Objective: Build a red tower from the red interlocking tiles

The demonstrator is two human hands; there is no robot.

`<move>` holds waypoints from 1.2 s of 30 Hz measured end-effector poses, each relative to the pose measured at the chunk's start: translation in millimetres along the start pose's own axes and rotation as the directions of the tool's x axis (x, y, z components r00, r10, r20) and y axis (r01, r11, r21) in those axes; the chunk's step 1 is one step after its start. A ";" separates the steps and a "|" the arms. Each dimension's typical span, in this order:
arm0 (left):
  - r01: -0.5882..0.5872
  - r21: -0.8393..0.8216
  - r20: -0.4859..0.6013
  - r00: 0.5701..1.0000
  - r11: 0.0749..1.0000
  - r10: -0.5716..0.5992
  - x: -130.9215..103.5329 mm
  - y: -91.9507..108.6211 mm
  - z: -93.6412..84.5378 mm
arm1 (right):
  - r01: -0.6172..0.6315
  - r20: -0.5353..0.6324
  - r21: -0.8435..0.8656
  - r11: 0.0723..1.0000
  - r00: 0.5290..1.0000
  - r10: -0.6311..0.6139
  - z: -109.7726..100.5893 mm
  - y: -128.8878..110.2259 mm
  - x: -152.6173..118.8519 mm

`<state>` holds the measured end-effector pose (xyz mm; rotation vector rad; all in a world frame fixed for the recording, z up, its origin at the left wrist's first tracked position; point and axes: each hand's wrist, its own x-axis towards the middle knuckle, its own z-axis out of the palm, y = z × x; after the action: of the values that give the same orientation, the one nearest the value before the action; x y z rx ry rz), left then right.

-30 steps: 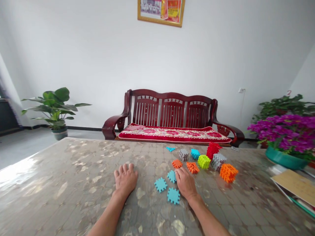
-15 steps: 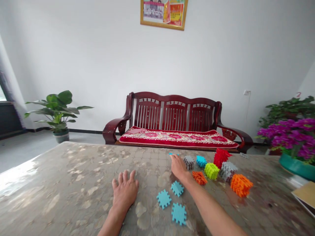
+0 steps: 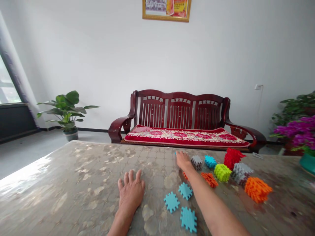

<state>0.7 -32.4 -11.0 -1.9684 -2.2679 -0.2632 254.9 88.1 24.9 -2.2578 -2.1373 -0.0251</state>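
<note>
My left hand (image 3: 131,190) lies palm down on the patterned tabletop, fingers spread, holding nothing. My right hand (image 3: 183,160) reaches to the far part of the table, its fingers curled down over a blue interlocking tile (image 3: 175,153). Only a small blue bit of that tile shows past the fingers. Between my arms lie light-blue toothed tiles: one at the left (image 3: 171,202), one behind it (image 3: 185,190) and a nearer one (image 3: 188,219). Right of my right hand stand a grey stack (image 3: 197,162) and a blue stack (image 3: 210,161) of such tiles.
Farther right are orange tiles (image 3: 209,179), a lime-green stack (image 3: 222,172), a red stack (image 3: 232,158), a larger grey stack (image 3: 241,173) and an orange stack (image 3: 258,189). A teal flowerpot (image 3: 307,163) stands at the right edge. Beyond the table is a wooden bench (image 3: 178,108).
The view has turned slightly left, so everything sits farther right. My right hand now covers more of the blue tile, its fingers more curled. My left hand stays flat on the table.
</note>
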 end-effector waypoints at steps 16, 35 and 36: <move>-0.013 -0.051 -0.015 1.000 0.999 0.012 -1.8 1.0 -4.7 | 0.143 -0.093 0.181 0.973 0.987 -0.128 -4.4 -5.7 -30.6; -0.020 -0.052 -0.030 0.999 0.998 0.018 -2.1 1.0 -7.0 | 0.097 -0.058 0.056 0.994 0.994 -0.094 -11.0 -21.6 -80.2; -0.019 -0.055 -0.026 1.000 0.998 0.017 -2.1 1.0 -7.1 | 0.102 -0.060 0.066 0.993 0.993 -0.099 -11.1 -20.7 -81.0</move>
<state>1.8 -35.8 -4.4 -1.9986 -2.2495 -0.3507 229.8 8.0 33.4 -2.0856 -2.1859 -0.0174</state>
